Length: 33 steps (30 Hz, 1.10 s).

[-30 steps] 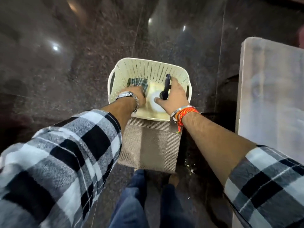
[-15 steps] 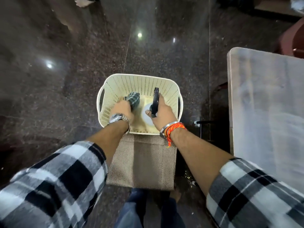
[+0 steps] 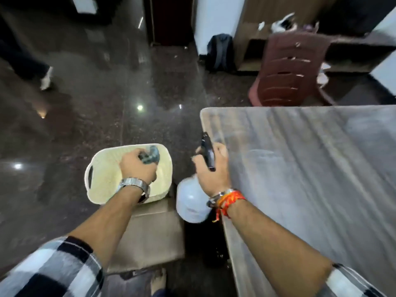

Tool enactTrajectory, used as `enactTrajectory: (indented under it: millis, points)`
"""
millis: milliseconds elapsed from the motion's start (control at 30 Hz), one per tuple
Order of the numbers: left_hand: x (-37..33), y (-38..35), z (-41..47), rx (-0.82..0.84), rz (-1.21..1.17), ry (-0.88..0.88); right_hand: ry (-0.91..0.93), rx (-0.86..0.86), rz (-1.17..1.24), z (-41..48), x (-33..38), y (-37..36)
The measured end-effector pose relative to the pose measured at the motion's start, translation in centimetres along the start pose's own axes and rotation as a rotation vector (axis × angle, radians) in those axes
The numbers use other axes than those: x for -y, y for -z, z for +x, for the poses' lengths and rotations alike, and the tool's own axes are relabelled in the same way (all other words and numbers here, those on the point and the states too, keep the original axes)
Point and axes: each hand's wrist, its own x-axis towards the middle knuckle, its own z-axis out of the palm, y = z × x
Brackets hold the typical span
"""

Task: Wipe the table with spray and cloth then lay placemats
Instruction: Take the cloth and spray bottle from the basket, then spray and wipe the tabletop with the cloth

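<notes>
My left hand [image 3: 137, 166] grips a dark checked cloth [image 3: 150, 155] just above the cream plastic basket [image 3: 102, 185] on the floor. In my right hand [image 3: 212, 170] is a spray bottle [image 3: 190, 202], white-bodied with a black trigger head, held by its neck and lifted beside the near left corner of the grey table [image 3: 310, 179]. A brown woven placemat [image 3: 150, 239] lies on the floor under the basket's near edge. The picture is blurred by motion.
A dark red plastic chair [image 3: 289, 69] stands beyond the table's far edge. A dark backpack [image 3: 218, 52] leans against the far wall. Another person's leg and shoe [image 3: 46, 78] are at the far left on the glossy dark floor.
Both hands have come up out of the basket, the left with the cloth, the right with the spray bottle carried right toward the table. The view has lifted to show the room.
</notes>
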Motion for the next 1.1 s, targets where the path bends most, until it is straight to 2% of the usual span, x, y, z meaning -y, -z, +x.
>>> enactTrajectory:
  millis: [133, 333, 467, 733, 1000, 1100]
  points:
    - [-4.6, -3.8, -6.5, 0.044, -0.128, -0.12, -0.279, 0.056, -0.027, -0.8, -0.9, 10.0]
    - [-7.5, -8.9, -15.5, 0.015, -0.106, -0.148, -0.43, 0.075, -0.164, -1.3, -4.4, 20.4]
    - [-7.6, -11.3, -18.6, 0.023, -0.06, -0.174, -0.47, 0.117, -0.199, -0.2, -6.6, 24.4]
    - [-7.9, -13.9, -19.1, 0.029, -0.005, -0.213, -0.482, 0.162, -0.264, 3.4, -8.1, 25.6]
    - [-9.1, -17.8, -12.6, 0.029, 0.151, -0.253, -0.499, 0.272, -0.323, 8.1, -10.5, 23.9]
    - [-9.9, -19.5, -9.0, 0.024, 0.27, -0.334, -0.504, 0.28, -0.374, 10.0, -11.0, 22.9]
